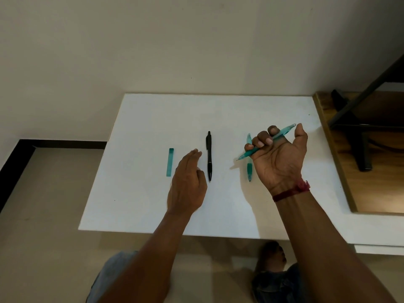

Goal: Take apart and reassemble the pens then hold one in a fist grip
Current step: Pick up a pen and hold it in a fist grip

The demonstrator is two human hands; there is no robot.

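Observation:
My right hand (pixel 282 158) is raised palm-up over the white table (pixel 153 127), fingers curled around a teal pen (pixel 284 131) that slants with its tip pointing down-left. Beneath that hand a second teal pen (pixel 249 169) lies flat on the table, partly hidden by my fingers. A black pen (pixel 209 156) lies lengthwise in the middle. My left hand (pixel 188 182) hovers just left of the black pen, fingers together and extended, holding nothing. Further left a flat teal cap or sleeve piece (pixel 170 162) rests on the table.
A wooden shelf (pixel 328 149) with a dark metal frame (pixel 349 101) stands against the table's right edge. A cream wall rises behind. Tiled floor with a dark baseboard (pixel 21 149) lies left; my knees and a foot show under the front edge.

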